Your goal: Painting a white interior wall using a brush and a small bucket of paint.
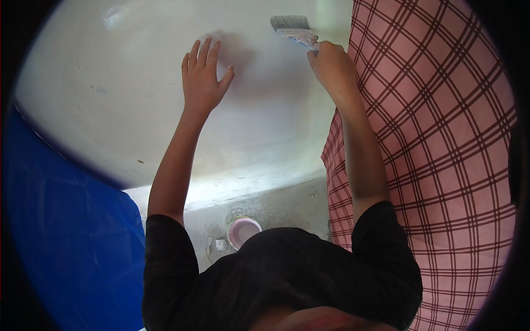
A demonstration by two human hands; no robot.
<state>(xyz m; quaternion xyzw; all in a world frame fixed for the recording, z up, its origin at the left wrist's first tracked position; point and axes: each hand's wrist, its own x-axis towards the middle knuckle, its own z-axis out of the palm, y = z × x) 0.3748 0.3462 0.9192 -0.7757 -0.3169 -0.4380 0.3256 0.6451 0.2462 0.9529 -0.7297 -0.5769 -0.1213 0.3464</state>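
A wide paintbrush (295,31) with dark bristles and a pale, paint-smeared base is held by its handle in my right hand (333,66). Its bristles point up and left, over a whitish wall (136,91); whether they touch it, I cannot tell. My left hand (203,74) holds nothing; its fingers are spread, with pale specks on the fingertips, and it is held up at the wall, left of the brush. Contact between palm and wall is not clear.
Pink checked cloth (439,124) hangs along the right, close beside my right arm. A blue sheet (74,215) covers the lower left. Below, on the grey floor (290,202), stands a pinkish bucket (244,232), partly hidden by my body, with a small whitish piece (221,245) beside it.
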